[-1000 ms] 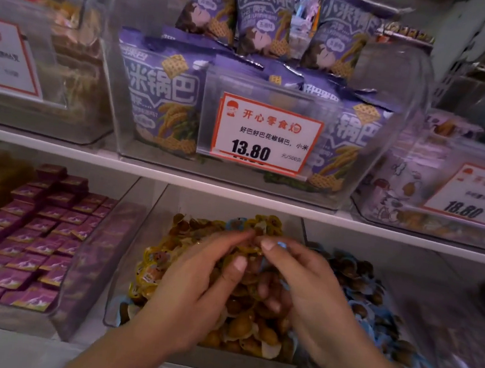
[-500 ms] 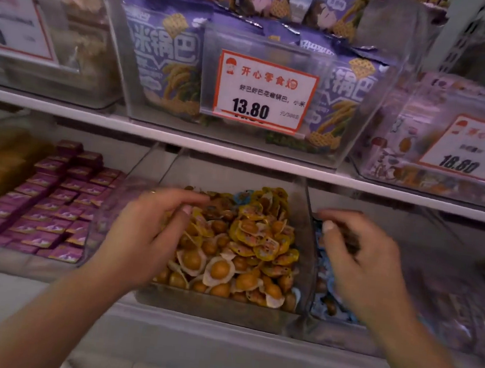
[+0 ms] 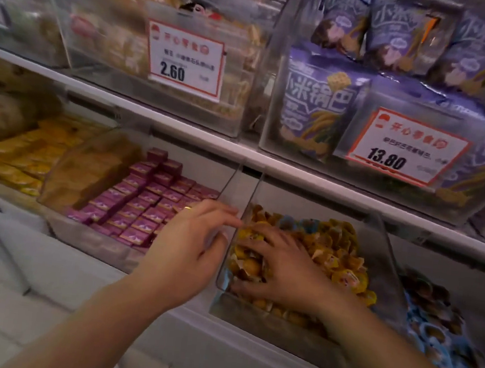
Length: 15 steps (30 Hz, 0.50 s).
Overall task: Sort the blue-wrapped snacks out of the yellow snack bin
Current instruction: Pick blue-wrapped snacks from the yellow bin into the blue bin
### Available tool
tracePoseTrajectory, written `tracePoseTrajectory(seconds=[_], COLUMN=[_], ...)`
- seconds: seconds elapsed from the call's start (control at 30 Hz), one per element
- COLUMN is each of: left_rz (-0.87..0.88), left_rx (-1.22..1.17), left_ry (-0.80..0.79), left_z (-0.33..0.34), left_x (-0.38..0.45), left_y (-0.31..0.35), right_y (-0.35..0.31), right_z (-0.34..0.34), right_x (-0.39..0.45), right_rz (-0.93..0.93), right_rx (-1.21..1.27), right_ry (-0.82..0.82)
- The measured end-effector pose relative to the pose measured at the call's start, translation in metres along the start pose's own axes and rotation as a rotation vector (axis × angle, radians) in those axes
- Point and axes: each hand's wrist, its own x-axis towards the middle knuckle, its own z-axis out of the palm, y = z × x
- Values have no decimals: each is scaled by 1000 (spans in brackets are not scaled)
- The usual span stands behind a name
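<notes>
My right hand: my right hand (image 3: 281, 271) lies flat on the pile in the clear plastic bin of yellow-wrapped snacks (image 3: 383, 260). The fingers are spread and dug a little into the pile. It holds nothing that I can see.
My left hand: my left hand (image 3: 195, 245) hangs just outside the bin's left wall. The fingers are loose and a bit bent, with nothing in them. A thin ring (image 3: 187, 208) sits on one finger.
Why like this: I think my right hand is feeling through the yellow ones to find blue ones. My left hand waits close by to help.
Blue-wrapped snacks: a few small blue-wrapped snacks (image 3: 290, 221) peek out at the back of the pile, past my fingers.
In the way: the yellow snacks lie over and around the blue ones, so I must push them aside. The tall clear wall keeps my left hand out.
Next door: the clear bin of blue-wrapped snacks (image 3: 430, 329) is just to the right. That looks like where the blue ones belong. Purple little boxes (image 3: 142, 205) fill the bin on the left.
Up above: purple snack bags (image 3: 316, 107) sit on the shelf above, behind a white and red price tag (image 3: 405, 148).
</notes>
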Motion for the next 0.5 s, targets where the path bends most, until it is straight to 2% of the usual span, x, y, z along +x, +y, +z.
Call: tracePoseTrajectory(seconds=[0.1, 0.3, 0.4, 0.5], left_rz=[-31, 4, 11, 23], left_rx=[26, 84, 84, 79], left_ry=[-44, -102, -121, -117], left_z=[5, 2, -2, -3], left_x=[1, -1, -1, 0], left_y=[-3, -4, -4, -3], right_y=[16, 62, 55, 25], right_z=[1, -17, -28, -33], right_x=[19, 50, 49, 23], right_rz=[-18, 106, 135, 54], right_rx=[-182, -181, -240, -194], right_ry=[61, 34, -18, 148])
